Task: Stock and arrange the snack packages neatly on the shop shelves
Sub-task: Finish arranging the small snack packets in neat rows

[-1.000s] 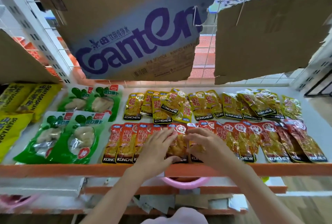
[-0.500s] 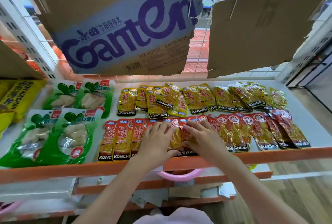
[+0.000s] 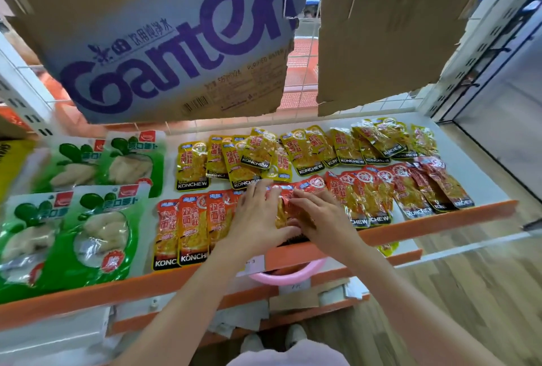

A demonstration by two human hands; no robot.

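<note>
Both hands had barely moved over the last second: the left hand [image 3: 258, 213] and right hand [image 3: 319, 216] lay flat, fingers straight, pressing the red packets [image 3: 289, 204] behind the orange shelf lip [image 3: 440, 222] (front row nearly squared).

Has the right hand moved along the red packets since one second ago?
No. The right hand rests on the same red packets, beside the orange shelf edge.

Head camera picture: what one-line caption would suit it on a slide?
Left hand and right hand press flat on red snack packets in the shelf's front row.
</note>
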